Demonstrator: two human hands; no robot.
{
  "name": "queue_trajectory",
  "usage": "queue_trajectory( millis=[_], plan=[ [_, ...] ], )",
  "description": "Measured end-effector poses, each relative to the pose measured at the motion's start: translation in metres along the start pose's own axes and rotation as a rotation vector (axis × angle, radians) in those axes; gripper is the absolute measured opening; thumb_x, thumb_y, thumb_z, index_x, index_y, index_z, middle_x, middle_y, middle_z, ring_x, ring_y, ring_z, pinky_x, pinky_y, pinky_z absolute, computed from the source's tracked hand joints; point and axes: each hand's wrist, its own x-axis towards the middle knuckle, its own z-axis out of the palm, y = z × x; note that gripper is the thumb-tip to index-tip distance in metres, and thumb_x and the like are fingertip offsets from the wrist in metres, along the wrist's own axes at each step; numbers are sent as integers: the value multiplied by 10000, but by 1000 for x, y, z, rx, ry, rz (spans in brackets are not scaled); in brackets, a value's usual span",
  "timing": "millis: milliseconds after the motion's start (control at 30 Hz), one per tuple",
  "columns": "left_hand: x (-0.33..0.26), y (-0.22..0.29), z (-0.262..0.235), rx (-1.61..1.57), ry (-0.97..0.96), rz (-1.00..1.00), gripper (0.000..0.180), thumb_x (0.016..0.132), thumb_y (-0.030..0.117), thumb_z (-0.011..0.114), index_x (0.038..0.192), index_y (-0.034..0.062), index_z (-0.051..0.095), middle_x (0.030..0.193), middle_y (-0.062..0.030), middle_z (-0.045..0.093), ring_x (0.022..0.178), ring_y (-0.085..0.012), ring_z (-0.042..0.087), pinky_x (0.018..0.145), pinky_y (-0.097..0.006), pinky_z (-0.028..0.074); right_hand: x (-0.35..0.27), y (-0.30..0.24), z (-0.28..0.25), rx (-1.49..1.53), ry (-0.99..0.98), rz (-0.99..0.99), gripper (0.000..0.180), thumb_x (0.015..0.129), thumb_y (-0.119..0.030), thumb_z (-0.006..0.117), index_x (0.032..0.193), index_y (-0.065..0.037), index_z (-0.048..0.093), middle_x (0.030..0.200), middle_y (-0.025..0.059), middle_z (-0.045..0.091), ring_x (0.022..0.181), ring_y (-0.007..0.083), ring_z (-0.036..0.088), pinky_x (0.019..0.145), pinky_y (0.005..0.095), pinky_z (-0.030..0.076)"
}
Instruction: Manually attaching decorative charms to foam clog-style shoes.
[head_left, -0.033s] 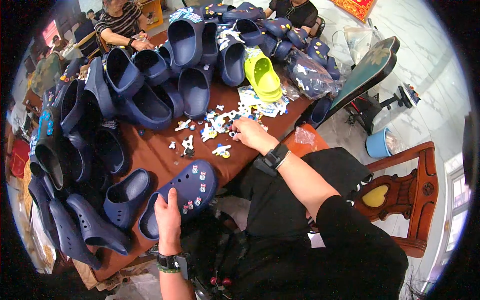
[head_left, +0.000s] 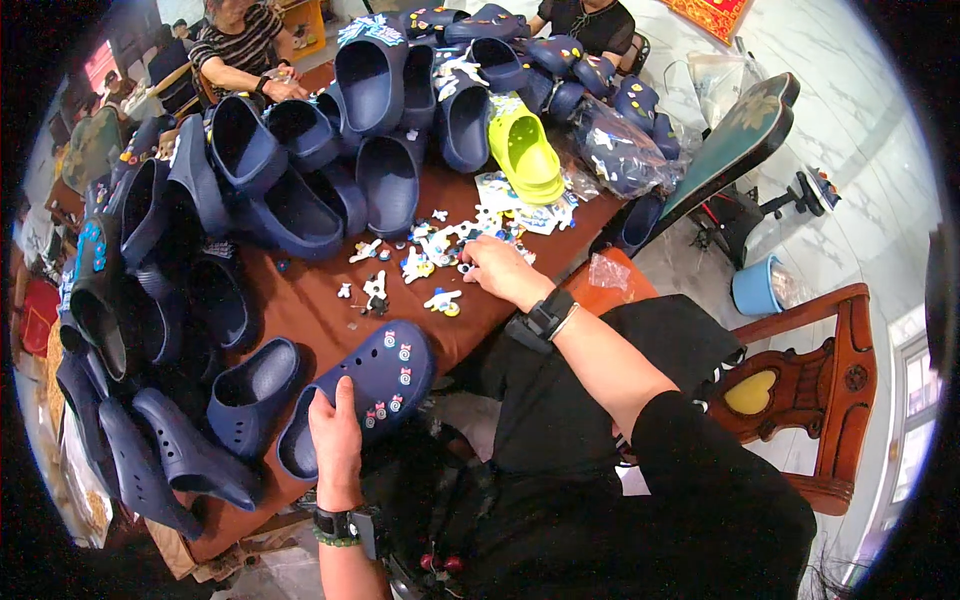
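My left hand (head_left: 335, 440) grips the navy clog (head_left: 365, 390), toe pointing up-right; my right hand (head_left: 500, 268) pinches among small charms (head_left: 430, 255) near clear bags (head_left: 610, 140).

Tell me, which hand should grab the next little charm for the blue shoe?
Probably the right hand: its fingers already rest among the small charms scattered on the table. The left hand is busy gripping the blue shoe near its heel.

A lime-green clog (head_left: 525, 152) lies among piled navy clogs (head_left: 290, 205).
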Motion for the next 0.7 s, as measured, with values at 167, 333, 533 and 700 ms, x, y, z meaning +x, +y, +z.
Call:
queue_trajectory(
  millis=[167,333,533,700],
  plan=[
    [0,0,1,-64,-30,-3,299,963,228,564,932,-69,571,874,-126,641,791,-161,565,730,-334,462,-1,15,20,45,-96,-12,197,739,17,641,931,-22,637,869,163,594,878,366,586,765,452,481],
    [0,-2,2,-116,-28,-7,296,963,223,561,939,-72,575,880,-125,640,801,-154,563,731,-322,463,-7,22,9,-72,8,-68,220,747,-17,666,964,-30,636,906,175,601,916,366,586,798,446,482],
    [-1,0,2,-144,-25,-13,304,964,228,560,959,-75,581,880,-123,641,795,-157,570,732,-317,465,-8,11,-11,-51,-37,99,254,736,-44,707,979,-32,635,913,173,602,920,368,589,809,443,484],
    [0,-1,2,-162,-34,-33,313,964,235,563,969,-78,582,878,-122,642,789,-155,570,730,-315,467,5,28,-15,-56,-32,116,178,751,-49,686,924,-34,652,897,171,598,893,362,598,789,432,484]
  ],
)
